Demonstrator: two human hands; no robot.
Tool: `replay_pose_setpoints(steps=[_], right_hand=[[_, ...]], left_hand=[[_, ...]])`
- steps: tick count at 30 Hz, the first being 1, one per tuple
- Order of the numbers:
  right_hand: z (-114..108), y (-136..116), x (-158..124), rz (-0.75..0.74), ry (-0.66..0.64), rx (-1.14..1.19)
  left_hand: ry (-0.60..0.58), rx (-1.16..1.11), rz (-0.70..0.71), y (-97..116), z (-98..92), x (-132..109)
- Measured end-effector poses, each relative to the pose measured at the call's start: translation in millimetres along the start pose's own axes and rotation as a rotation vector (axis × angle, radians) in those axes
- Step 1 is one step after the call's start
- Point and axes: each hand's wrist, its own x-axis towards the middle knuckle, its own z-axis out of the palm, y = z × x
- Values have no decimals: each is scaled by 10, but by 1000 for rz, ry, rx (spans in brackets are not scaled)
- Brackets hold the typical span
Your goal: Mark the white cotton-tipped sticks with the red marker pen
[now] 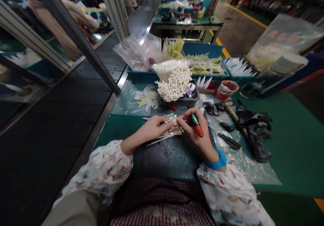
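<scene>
My left hand (158, 129) is closed, its thumb and fingers pinching a thin white stick with a rounded tip (174, 117). Close by on the right, my right hand (194, 126) is closed around a tool with a red and green handle (198, 129); the tool's working end is hidden. The fingertips of both hands almost meet over a loose pile of white sticks (164, 138) on the dark work mat (164, 158). Behind the hands, a thick bundle of white round-tipped sticks (174, 84) lies in a clear bag, tips facing me.
Blue trays hold yellow-green leaf-like pieces (206, 64) and white pointed pieces (239, 66). Flat pale pieces (149, 97) lie on plastic at left. To the right are a red cup (226, 89), black-handled tools (229, 140), black gloves (255, 128) and a capped jar (273, 74).
</scene>
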Motion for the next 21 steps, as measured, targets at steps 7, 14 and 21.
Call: replay_pose_setpoints(steps=[7, 14, 21], right_hand=[[-86, 130, 68, 25, 7, -198], [-155, 119, 51, -43, 13, -626], [-10, -76, -35, -67, -15, -58]], left_hand=[[340, 42, 104, 19, -230, -38], [124, -547, -22, 39, -72, -15], [-134, -821, -87, 30, 110, 0]])
